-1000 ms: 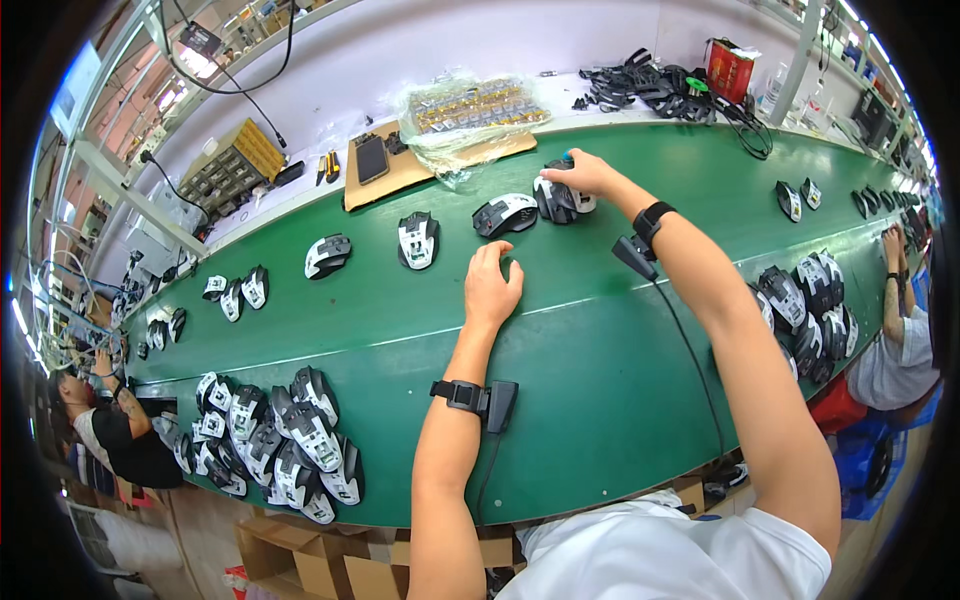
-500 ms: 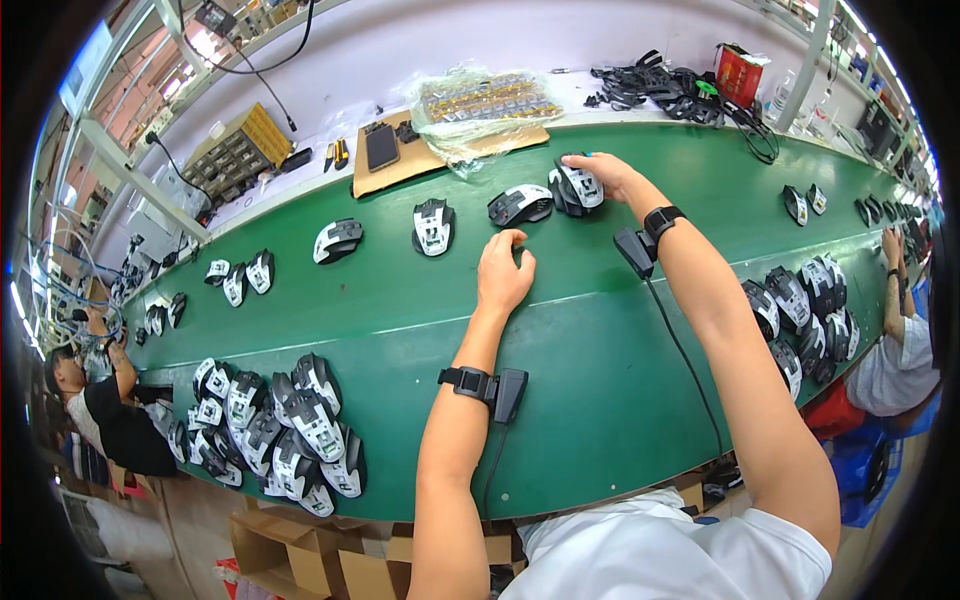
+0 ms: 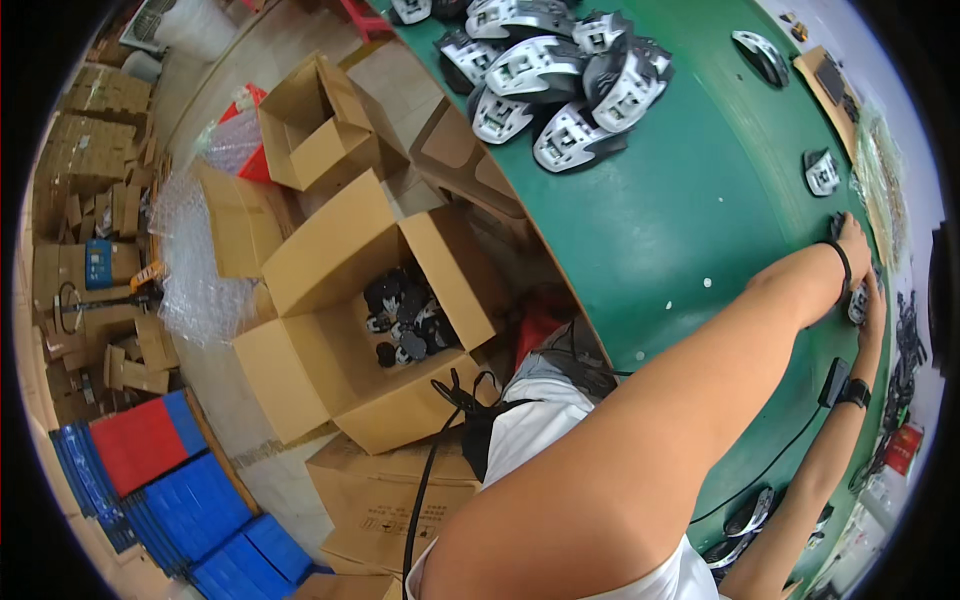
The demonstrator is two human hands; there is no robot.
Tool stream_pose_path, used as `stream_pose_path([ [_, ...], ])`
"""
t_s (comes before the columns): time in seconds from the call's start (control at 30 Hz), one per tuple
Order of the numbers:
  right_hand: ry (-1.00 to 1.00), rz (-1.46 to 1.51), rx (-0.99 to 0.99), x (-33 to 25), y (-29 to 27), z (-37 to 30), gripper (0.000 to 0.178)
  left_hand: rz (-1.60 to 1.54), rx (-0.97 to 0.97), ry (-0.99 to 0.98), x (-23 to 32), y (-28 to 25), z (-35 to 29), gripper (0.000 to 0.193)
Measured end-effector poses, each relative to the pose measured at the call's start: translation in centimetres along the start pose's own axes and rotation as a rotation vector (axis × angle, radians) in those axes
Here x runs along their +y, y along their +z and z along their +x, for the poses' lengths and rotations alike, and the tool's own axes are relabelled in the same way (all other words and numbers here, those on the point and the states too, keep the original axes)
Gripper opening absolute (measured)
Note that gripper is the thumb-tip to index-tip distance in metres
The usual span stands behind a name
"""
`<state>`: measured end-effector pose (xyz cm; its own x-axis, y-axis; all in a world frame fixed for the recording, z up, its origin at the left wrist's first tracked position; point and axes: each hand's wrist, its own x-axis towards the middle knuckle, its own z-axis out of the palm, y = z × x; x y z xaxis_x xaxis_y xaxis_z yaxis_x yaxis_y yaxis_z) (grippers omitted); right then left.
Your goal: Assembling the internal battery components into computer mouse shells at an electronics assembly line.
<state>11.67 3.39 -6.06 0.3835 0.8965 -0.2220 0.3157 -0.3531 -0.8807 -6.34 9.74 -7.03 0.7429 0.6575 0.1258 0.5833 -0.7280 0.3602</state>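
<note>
Far out on the green bench, near the right edge of the view, my left hand (image 3: 852, 240) has its fingers closed over a dark computer mouse (image 3: 837, 224), which they partly cover. Just beside it my right hand (image 3: 873, 300) grips another black-and-white computer mouse (image 3: 857, 303); its fingertips are small and partly hidden. One more computer mouse (image 3: 822, 173) lies beyond my left hand, and another (image 3: 761, 57) sits farther along the bench. Both mice show bare white-and-black shells with openings.
A heap of mice (image 3: 560, 80) covers the bench (image 3: 700, 220) near its edge; more mice (image 3: 750, 512) lie under my right arm. On the floor, an open cardboard box (image 3: 330, 370) holds dark parts. Blue crates (image 3: 200, 510) and bubble wrap (image 3: 205, 270) lie farther off.
The view has swung left and down, bringing the floor boxes into sight. My left hand, formerly loose on the bench, now closes on a mouse; my right hand stays at a mouse.
</note>
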Motion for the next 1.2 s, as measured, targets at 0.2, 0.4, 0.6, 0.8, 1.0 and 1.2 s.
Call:
stream_pose_path([
  [0.2,-0.008,0.118,0.022,-1.0,0.7,-1.5,0.043,-0.034,0.217,-0.160,-0.1,0.9,-0.1,0.075],
  [0.4,0.020,0.335,0.088,-1.9,1.4,-3.2,0.033,-0.268,0.520,-0.323,1.0,1.9,-1.6,0.066],
  [0.6,0.033,0.567,-0.009,-5.4,7.5,-7.8,0.048,-1.022,0.886,-0.590,-0.9,0.5,-3.4,0.054],
  [0.8,-0.055,0.752,0.011,-4.2,7.6,-9.0,0.047,-1.801,0.495,-0.440,1.7,-1.9,-7.3,0.063],
  [1.0,-0.249,0.783,0.026,-6.8,9.2,-13.0,0.045,-1.947,0.274,-0.239,0.8,-7.3,-13.9,0.091],
  [1.2,-0.593,0.378,-0.029,-14.2,18.6,-24.3,0.059,-2.035,0.426,0.285,-2.1,-12.7,-26.7,0.105],
])
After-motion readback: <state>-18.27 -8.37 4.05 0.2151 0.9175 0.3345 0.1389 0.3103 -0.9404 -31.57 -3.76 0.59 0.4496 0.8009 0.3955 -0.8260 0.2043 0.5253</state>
